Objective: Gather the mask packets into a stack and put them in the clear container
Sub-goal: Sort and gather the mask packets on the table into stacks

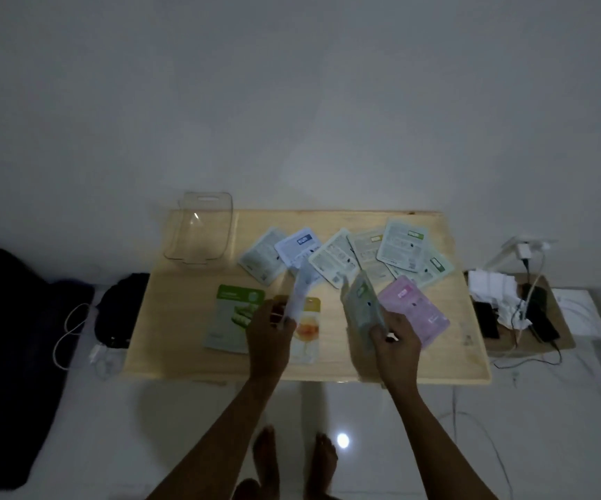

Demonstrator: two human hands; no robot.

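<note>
Several mask packets lie spread over a low wooden table (pixel 169 341). My left hand (pixel 269 330) holds a white packet (pixel 301 294) lifted on edge above the front middle. My right hand (pixel 394 337) grips a small stack of greenish packets (pixel 362 304), also raised. A green packet (pixel 232 315) and a yellow packet (pixel 308 333) lie face up by my left hand. A pink packet (pixel 414 308) lies beside my right hand. More pale packets (pixel 403 243) fan across the back right. The clear container (pixel 198 229) stands empty at the back left corner.
A dark bag (pixel 122 308) and a white cable (pixel 70 333) lie on the floor left of the table. On the right, a small board (pixel 564 341) carries phones, chargers and white tissue. A white wall rises behind. My bare feet (pixel 295 460) show below the table.
</note>
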